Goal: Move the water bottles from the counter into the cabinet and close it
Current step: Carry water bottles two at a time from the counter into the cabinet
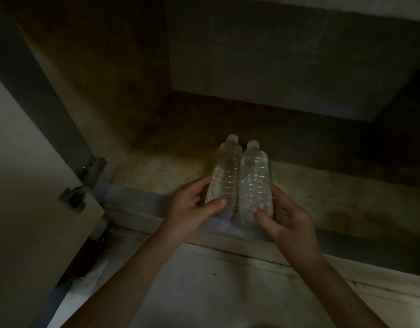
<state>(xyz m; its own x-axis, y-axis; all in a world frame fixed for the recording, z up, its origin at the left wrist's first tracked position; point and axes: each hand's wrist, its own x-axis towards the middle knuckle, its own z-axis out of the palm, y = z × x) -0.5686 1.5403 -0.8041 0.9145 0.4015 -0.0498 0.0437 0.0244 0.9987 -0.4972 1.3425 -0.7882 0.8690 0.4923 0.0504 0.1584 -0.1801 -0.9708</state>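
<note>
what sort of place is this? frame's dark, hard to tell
Likely inside a low household cabinet: open door with a metal hinge at left, stained cabinet floor. The left hand grips the left bottle, the right hand the right bottle.

Two water bottles sit side by side at the front edge of the cabinet floor [322, 192], about midway along it. The left bottle [224, 178] and right bottle [255, 181] touch along their sides, with their caps toward the back. Whether their bases rest on the floor cannot be told. The left hand [192, 204] grips the left bottle from its outer left side, and the right hand [287, 218] grips the right bottle from its outer right side. Both thumbs lie across the near faces, low down. Behind the bottles is the back wall [287, 67], and to their left the side wall [97, 79]. The front ledge [133, 204] runs just below the bases. The open door [22, 185] hangs at far left, joined by a hinge [85, 181] at the floor's front left corner.
</note>
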